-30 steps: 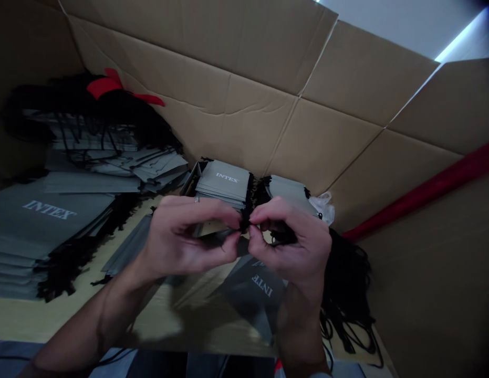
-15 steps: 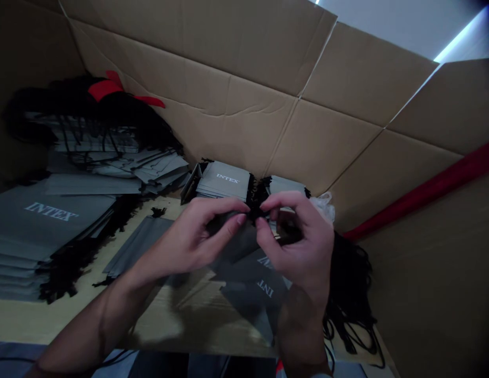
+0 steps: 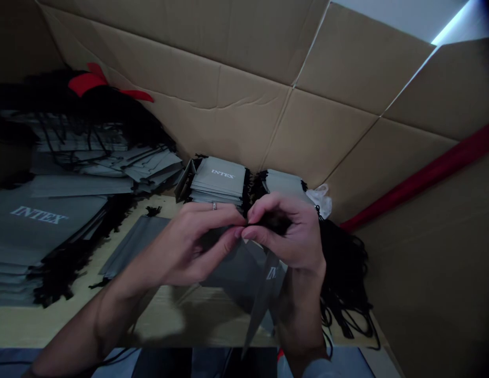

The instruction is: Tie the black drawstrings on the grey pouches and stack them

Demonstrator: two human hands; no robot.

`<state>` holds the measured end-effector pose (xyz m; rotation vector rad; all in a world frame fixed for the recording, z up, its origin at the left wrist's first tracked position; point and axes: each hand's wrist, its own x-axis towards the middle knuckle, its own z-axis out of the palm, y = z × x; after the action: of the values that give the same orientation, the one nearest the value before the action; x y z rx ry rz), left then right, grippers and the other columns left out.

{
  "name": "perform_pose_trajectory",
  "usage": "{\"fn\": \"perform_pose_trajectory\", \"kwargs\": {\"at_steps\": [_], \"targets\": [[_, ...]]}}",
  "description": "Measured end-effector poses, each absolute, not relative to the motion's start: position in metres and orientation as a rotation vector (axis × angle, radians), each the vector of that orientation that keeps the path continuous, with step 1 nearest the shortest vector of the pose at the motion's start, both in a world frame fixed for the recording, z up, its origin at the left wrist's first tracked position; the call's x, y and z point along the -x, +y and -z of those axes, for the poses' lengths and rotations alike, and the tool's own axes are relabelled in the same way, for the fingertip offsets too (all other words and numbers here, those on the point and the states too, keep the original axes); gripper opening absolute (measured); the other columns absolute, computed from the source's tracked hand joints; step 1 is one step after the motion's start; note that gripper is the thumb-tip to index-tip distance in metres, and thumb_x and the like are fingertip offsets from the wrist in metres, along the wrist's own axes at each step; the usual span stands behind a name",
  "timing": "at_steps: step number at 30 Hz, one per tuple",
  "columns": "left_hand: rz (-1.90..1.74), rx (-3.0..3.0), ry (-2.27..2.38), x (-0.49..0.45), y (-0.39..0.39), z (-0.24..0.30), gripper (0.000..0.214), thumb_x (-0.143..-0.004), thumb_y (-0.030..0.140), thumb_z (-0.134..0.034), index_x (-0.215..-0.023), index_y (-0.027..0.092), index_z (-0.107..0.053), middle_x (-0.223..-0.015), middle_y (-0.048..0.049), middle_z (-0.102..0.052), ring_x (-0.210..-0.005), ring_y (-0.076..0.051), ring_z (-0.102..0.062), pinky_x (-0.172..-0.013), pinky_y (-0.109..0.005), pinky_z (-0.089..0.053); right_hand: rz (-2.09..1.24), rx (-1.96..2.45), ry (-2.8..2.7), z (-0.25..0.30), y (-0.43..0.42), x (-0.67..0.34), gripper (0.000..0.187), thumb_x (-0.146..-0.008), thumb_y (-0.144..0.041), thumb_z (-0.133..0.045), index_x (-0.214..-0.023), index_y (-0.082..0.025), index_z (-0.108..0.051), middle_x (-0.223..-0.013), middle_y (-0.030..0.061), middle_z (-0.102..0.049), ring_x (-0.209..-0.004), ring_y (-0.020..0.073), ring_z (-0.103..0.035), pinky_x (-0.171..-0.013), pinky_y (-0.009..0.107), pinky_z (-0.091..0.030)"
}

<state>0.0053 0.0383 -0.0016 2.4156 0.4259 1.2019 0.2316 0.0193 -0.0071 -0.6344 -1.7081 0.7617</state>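
Observation:
Fingertip to fingertip, my left hand (image 3: 200,241) and my right hand (image 3: 287,228) meet above the work surface, both closed in a pinch. Between them is a small dark bit that looks like black cord, mostly covered by the fingers. From my right hand hangs a grey fabric drawstring pouch (image 3: 262,302), seen nearly edge-on, with part of its white lettering visible. Behind and below it lies more grey fabric (image 3: 236,275), partly hidden by my hands. Left of my left hand, several grey pouches (image 3: 134,244) with black cord ends lie flat.
Stacks of grey INTEX pouches stand at left (image 3: 71,228) and at the back (image 3: 218,181). A heap of black cords (image 3: 342,278) hangs at right, near a clear plastic bag (image 3: 321,199). Cardboard walls (image 3: 244,121) enclose the table (image 3: 169,320); a red strip (image 3: 417,176) crosses the right wall.
My fingertips have come together from slightly apart. The hanging pouch has turned nearly edge-on and now reaches past the table's front edge. The view has shifted slightly.

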Motion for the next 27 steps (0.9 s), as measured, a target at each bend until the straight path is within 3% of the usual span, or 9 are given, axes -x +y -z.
{"fn": "perform_pose_trajectory", "kwargs": {"at_steps": [7, 12, 17, 24, 27], "targets": [[-1.118, -2.24, 0.357, 0.004, 0.038, -0.005, 0.025, -0.108, 0.018, -0.061, -0.085, 0.019, -0.069, -0.07, 0.0023, -0.06, -0.06, -0.011, -0.052, -0.055, -0.024, -0.042, -0.875, 0.578, -1.54, 0.003, 0.018, -0.22, 0.027, -0.086, -0.036, -0.102, -0.091, -0.021, -0.079, -0.079, -0.0018, -0.077, -0.06, 0.0101, -0.066, -0.056, 0.021, -0.054], [-1.137, -2.236, 0.534, 0.008, 0.038, -0.005, 0.028, -0.113, 0.026, -0.058, -0.086, 0.021, -0.065, -0.069, 0.0039, -0.057, -0.059, -0.011, -0.049, -0.054, -0.023, -0.041, -0.817, 0.568, -1.648, -0.004, 0.012, -0.223, 0.033, -0.083, -0.03, -0.105, -0.108, -0.024, -0.084, -0.088, -0.0003, -0.083, -0.072, 0.0143, -0.078, -0.064, 0.022, -0.063], [-1.134, -2.285, 0.555, 0.007, 0.037, -0.008, 0.026, -0.114, 0.023, -0.054, -0.091, 0.02, -0.066, -0.068, 0.0064, -0.05, -0.057, -0.009, -0.043, -0.054, -0.022, -0.038, -0.64, 0.69, -1.66, -0.007, 0.002, -0.224, 0.024, -0.088, -0.019, -0.098, -0.105, -0.026, -0.083, -0.093, -0.0016, -0.082, -0.077, 0.0136, -0.078, -0.069, 0.022, -0.064], [-1.187, -2.452, 0.566, 0.003, 0.028, -0.007, 0.011, -0.112, 0.027, -0.062, -0.118, 0.02, -0.067, -0.092, 0.0007, -0.075, -0.074, -0.012, -0.067, -0.065, -0.024, -0.049, -0.545, 0.788, -1.614, -0.009, -0.007, -0.214, 0.008, -0.094, -0.018, -0.084, -0.095, -0.023, -0.078, -0.082, -0.0027, -0.075, -0.06, 0.0094, -0.064, -0.051, 0.02, -0.051], [-1.304, -2.626, 0.548, 0.001, 0.026, -0.002, 0.012, -0.114, 0.024, -0.059, -0.124, 0.02, -0.065, -0.092, -0.0005, -0.076, -0.072, -0.014, -0.067, -0.063, -0.027, -0.046, -0.572, 0.799, -1.63, -0.011, -0.01, -0.214, 0.008, -0.092, -0.018, -0.082, -0.093, -0.022, -0.076, -0.074, -0.0042, -0.07, -0.057, 0.0091, -0.061, -0.049, 0.02, -0.048]]}}
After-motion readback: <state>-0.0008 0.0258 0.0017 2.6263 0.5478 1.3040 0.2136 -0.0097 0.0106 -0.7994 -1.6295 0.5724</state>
